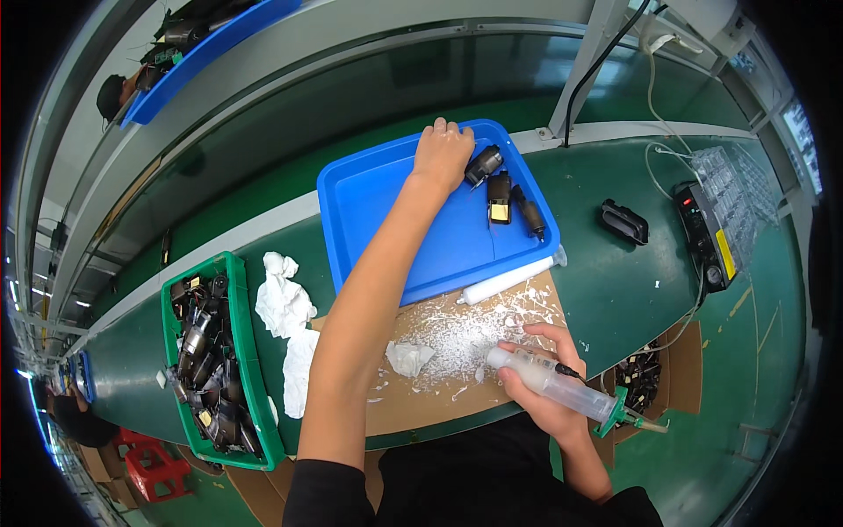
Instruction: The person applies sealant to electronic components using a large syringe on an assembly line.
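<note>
My left hand (443, 155) reaches across the blue tray (378, 211), fingers curled at its far rim. Whatever they grip is hidden. Beside that hand, a dark motor-like part (484, 165) lies in the tray. Two more are there: a dark part with a yellow label (499, 198) and a slimmer one (530, 214). My right hand (553, 386) is wrapped round a clear syringe (571, 388) with whitish contents and a green flange. Its pale tip end points left over the cardboard sheet (465, 400), which is smeared with white paste. A small dark piece shows by those fingers.
A green crate (167, 307) full of dark parts stands left, beside crumpled white tissues (283, 299). A white tube (509, 281) lies along the tray's near edge. Farther right are a black holder (624, 222) and a black box with a red display (702, 237).
</note>
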### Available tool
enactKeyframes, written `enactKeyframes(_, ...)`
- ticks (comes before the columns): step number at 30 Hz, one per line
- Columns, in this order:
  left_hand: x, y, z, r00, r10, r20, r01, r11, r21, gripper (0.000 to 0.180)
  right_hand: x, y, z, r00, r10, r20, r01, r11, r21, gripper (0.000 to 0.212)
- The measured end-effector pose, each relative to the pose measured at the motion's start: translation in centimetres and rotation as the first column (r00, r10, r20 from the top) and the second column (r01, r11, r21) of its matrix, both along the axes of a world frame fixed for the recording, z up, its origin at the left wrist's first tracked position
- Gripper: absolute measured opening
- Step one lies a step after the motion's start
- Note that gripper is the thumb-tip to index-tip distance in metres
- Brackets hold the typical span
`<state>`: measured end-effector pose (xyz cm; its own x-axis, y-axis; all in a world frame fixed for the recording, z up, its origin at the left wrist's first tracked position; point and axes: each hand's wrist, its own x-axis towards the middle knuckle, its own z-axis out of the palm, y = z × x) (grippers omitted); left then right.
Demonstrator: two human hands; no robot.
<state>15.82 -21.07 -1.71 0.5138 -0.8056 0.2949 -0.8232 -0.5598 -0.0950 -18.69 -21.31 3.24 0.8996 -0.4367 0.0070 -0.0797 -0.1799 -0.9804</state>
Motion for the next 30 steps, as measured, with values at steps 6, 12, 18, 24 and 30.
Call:
enactKeyframes(6,-4.3,7.0,5.1,0.983,0.011,-0.186,-0.126,0.771,-0.624,0.057,2.2,-0.6,-0.6,0.998,0.063,0.001,-0.063,0.998,-0.007,0.050)
enactKeyframes(12,-8.1,20.0,3.7,0.412,-0.544,-0.731,-0.709,0.312,-0.632,0.051,5.1,0.0,-0.7,1.000,0.024,0.014,-0.023,0.996,-0.086,0.045)
enactKeyframes(18,-11.9,22.0,1.6,0.122,-0.839,-0.530,-0.919,0.106,-0.380,0.044,5.4,0.4,-1.2,0.999,-0.012,-0.037,0.002,0.968,-0.251,0.041)
enactKeyframes(24,-12.6,21.5,0.8,-0.032,-0.949,-0.313,-0.806,0.209,-0.553,0.064,4.7,1.0,0.4,0.994,-0.036,0.102,0.058,0.973,-0.223,0.045)
enactKeyframes(30,-14.7,21.0,0.7,-0.270,-0.932,-0.241,-0.661,0.362,-0.658,0.074,3.9,2.9,3.6,0.956,0.130,0.263,-0.119,0.991,-0.057,0.043)
